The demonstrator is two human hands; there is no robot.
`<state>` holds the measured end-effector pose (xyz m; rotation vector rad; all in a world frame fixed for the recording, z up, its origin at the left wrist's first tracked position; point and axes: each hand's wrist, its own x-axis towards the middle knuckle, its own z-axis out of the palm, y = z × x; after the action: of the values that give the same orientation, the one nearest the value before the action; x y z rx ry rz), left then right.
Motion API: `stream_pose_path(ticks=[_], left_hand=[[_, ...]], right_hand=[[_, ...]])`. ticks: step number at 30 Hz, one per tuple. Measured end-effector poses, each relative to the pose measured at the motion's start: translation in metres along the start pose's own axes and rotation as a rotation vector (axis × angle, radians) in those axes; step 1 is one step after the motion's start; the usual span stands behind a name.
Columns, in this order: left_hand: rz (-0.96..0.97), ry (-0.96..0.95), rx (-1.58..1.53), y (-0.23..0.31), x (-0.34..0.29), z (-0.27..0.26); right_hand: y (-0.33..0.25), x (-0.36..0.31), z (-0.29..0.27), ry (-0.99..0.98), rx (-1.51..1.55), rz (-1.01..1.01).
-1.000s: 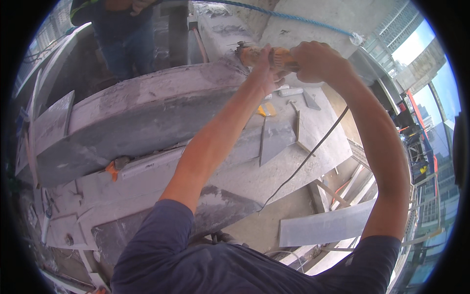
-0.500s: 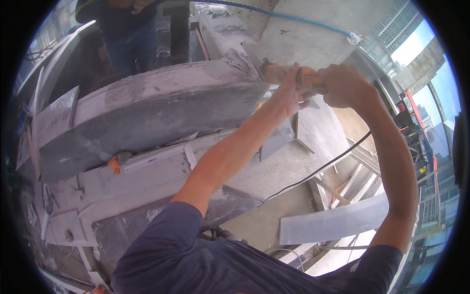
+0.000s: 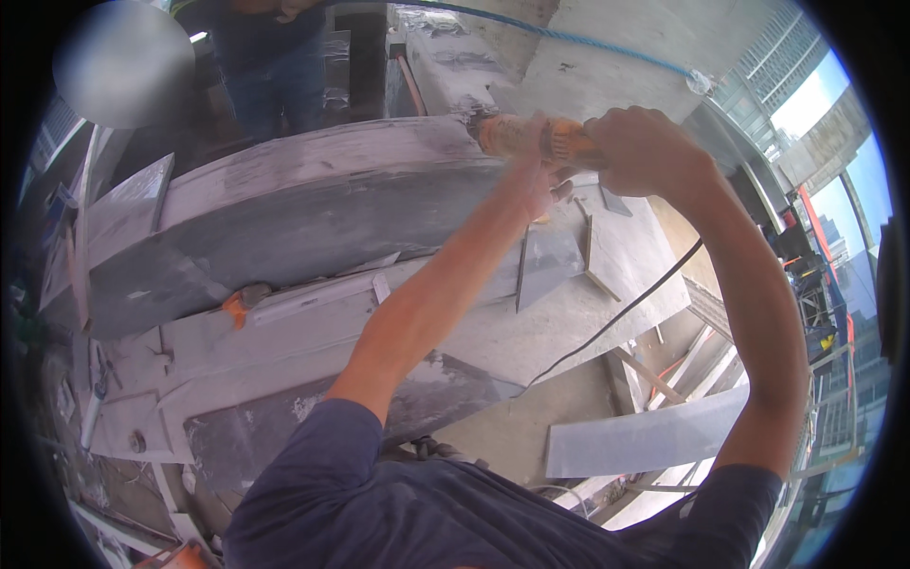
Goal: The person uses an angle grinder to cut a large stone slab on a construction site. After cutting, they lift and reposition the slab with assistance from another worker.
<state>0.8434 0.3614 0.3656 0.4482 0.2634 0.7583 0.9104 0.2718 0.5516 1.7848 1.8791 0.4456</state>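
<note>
An orange angle grinder (image 3: 512, 136) is held out at arm's length, its head at the top edge of a curved, grey-faced ledge (image 3: 322, 213). My right hand (image 3: 649, 152) is wrapped round the rear of its body. My left hand (image 3: 540, 180) grips the body from below, nearer the head, and is partly smeared by motion. Whatever disc it carries is hidden. A black power cord (image 3: 635, 302) hangs below my right hand and crosses the slabs beneath. Pale dust coats the top of the ledge.
Cut stone pieces (image 3: 550, 254) lie below my left hand. A second tool with an orange part (image 3: 237, 305) rests under the ledge. Another person (image 3: 270, 66) stands beyond it. A blue rope (image 3: 569, 36) crosses the top. A curved grey panel (image 3: 645, 431) lies lower right.
Both hands and the grinder have moved left along the ledge's top. A blurred pale round spot has appeared at the upper left. The view has shifted slightly.
</note>
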Motion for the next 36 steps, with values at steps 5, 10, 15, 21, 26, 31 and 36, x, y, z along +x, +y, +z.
stream_pose_path(ticks=[5, 10, 15, 21, 26, 31, 36], left_hand=[[0.091, 0.043, -0.025, 0.02, -0.017, -0.016], [0.083, -0.046, 0.017, 0.023, -0.019, -0.028], [0.065, -0.036, 0.23, -0.014, -0.022, -0.017], [-0.001, -0.239, 0.435, -0.127, -0.032, -0.012], [-0.256, -0.437, 0.578, -0.233, -0.055, -0.034], [-0.525, -0.47, 1.084, -0.283, -0.088, -0.114], [-0.626, -0.111, 1.094, -0.239, -0.173, -0.236]], right_hand=[[-0.023, 0.011, -0.014, 0.019, 0.009, -0.03], [-0.036, -0.008, -0.013, 0.072, 0.083, 0.002], [-0.026, -0.066, 0.048, 0.087, 0.43, 0.124], [-0.029, -0.175, 0.173, -0.322, 1.711, 0.561], [-0.091, -0.257, 0.276, -0.209, 1.986, 0.831], [-0.148, -0.312, 0.376, -0.163, 2.073, 1.055], [-0.176, -0.319, 0.487, -0.164, 2.222, 1.181]])
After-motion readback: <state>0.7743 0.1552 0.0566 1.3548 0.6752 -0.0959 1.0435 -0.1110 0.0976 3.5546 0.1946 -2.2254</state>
